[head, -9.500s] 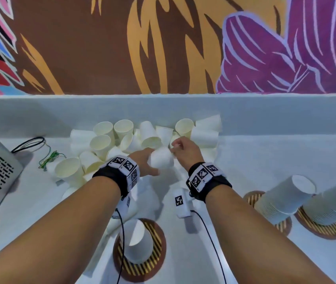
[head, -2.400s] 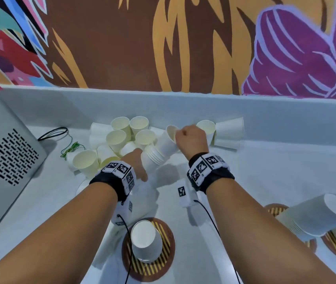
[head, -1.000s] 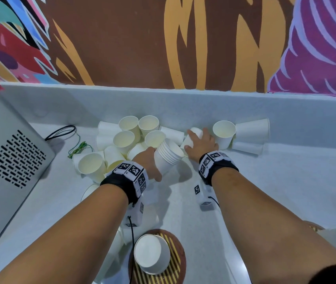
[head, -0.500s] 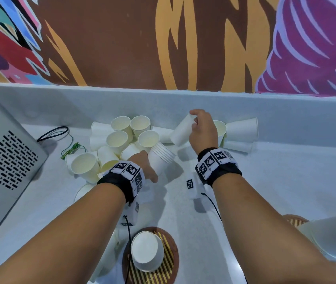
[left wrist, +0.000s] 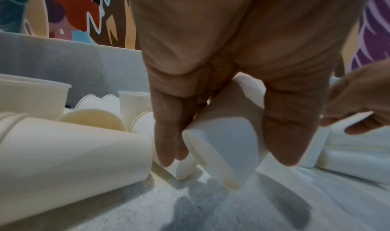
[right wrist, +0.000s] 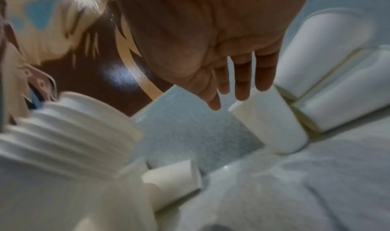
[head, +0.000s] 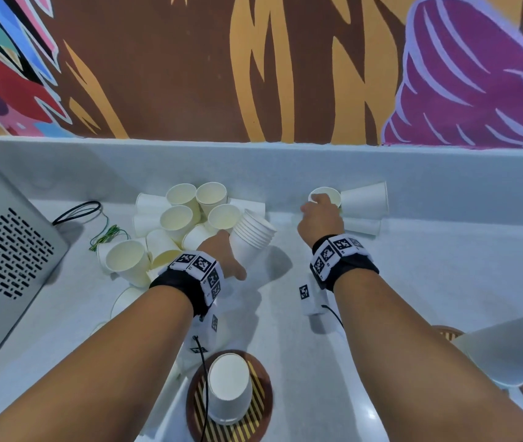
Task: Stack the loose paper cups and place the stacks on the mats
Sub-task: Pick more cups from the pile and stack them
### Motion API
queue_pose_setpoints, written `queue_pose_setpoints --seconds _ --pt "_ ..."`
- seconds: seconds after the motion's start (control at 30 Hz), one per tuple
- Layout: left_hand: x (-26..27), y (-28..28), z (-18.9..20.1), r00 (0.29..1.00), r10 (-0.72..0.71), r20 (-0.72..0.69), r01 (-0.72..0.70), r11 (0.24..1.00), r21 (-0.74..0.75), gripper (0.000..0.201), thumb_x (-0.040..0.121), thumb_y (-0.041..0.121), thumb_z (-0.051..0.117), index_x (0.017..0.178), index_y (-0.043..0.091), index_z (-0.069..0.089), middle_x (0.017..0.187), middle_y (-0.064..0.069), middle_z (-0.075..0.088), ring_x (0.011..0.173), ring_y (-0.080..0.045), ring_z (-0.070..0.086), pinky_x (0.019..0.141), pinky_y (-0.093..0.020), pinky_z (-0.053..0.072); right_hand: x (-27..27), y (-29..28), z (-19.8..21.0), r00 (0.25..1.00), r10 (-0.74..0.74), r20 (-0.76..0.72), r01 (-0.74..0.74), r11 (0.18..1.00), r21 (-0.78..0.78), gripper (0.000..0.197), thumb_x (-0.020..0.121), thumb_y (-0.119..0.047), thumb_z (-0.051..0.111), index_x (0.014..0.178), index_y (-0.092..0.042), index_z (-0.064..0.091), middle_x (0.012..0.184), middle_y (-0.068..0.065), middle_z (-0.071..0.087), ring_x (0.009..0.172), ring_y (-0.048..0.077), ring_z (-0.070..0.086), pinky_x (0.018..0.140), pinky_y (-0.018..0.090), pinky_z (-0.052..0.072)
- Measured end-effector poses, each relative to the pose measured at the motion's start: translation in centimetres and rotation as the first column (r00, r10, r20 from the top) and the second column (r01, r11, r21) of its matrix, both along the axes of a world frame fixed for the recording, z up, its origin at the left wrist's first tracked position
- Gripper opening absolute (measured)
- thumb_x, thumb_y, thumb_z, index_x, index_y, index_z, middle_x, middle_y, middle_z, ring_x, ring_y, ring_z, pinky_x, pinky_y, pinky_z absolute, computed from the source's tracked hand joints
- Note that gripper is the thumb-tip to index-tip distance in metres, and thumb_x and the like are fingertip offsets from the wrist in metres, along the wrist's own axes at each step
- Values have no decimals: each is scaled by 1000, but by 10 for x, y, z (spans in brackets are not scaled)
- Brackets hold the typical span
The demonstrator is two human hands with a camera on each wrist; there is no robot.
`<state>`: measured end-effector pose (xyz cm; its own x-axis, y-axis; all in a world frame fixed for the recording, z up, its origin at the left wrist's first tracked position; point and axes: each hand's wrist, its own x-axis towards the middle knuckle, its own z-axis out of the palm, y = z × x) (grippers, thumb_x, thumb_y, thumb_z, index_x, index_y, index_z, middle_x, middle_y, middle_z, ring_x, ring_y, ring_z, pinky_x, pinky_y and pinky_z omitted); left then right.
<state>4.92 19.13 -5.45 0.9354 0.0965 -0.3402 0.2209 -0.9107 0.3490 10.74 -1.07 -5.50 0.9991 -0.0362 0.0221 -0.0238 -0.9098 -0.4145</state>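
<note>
A stack (head: 250,239) of nested cups is gripped at its base by the left hand (head: 222,255), tilted toward 1 o'clock above the table (head: 429,269). The right hand (head: 319,218), fingers spread, is laid on an upright cup (head: 328,194) at 1 o'clock. Loose cups (head: 177,220) are heaped at 11 o'clock; another stack (head: 230,392) is seen on a mat (head: 261,400) at 6 o'clock.

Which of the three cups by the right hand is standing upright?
The cup under the right hand, mouth up; the two right of it lie on their sides.
</note>
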Motion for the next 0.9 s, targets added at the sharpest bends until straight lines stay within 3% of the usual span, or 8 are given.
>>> queue_pose_setpoints --seconds 0.1,0.2,0.3,0.4,0.53,0.67,0.8,0.9 --pt "0 0 0 1000 -17 -7 17 1000 7 79 53 29 89 119 14 47 110 -3 61 100 -26 60 86 -40 51 3 -10 -15 991 -38 -131 32 998 -46 38 91 -8 43 126 -12 57 153 0 22 135 31 31 105 42 34" --pt "2 1 0 1000 -29 -1 29 999 21 79 54 28 89 119 14 47 113 -4 61 102 -27 60 88 -40 50 3 -11 -19 981 -48 -190 28 994 -103 38 89 -6 45 125 -7 54 142 5 34 125 33 42 96 41 43" --pt "4 2 -1 1000 -26 0 26 999 26 80 57 26 89 123 12 45 115 -5 59 106 -28 59 90 -39 48 2 -7 -17 998 -1 -66 4 999 34 35 87 -3 45 119 -4 58 131 11 42 120 37 46 96 41 45" --pt "4 2 -1 999 -20 -26 21 998 51 79 55 30 89 119 12 46 113 -4 60 102 -27 60 87 -39 50 -5 1 2 998 -21 64 2 957 292 32 91 -4 41 114 -10 61 126 10 49 111 29 55 94 36 46" --pt "2 -1 0 998 -22 -60 27 996 85 75 54 34 89 113 11 48 106 -5 62 95 -26 61 82 -38 52 -20 13 30 974 -48 220 -55 896 440 32 86 4 39 98 -12 65 107 6 60 98 23 57 89 33 47" --pt "-2 -3 2 999 -17 -42 19 998 61 75 54 34 88 113 12 47 104 -4 61 91 -25 60 77 -36 51 -31 21 42 980 19 196 -114 868 484 32 81 6 40 86 -17 60 91 1 61 86 23 58 80 35 51" --pt "-1 -7 7 1000 -19 18 19 1000 1 72 59 30 87 113 14 43 97 1 56 86 -22 55 71 -32 45 -36 27 36 984 172 47 -173 850 498 23 84 -8 40 85 -30 45 81 6 62 74 29 62 75 45 54" --pt "0 -11 11 999 -33 8 33 999 -9 74 59 31 86 116 13 43 99 -1 57 89 -23 57 74 -33 48 -30 13 31 991 22 131 -83 874 479 11 91 -18 44 94 -28 49 92 2 63 83 25 62 79 38 52"
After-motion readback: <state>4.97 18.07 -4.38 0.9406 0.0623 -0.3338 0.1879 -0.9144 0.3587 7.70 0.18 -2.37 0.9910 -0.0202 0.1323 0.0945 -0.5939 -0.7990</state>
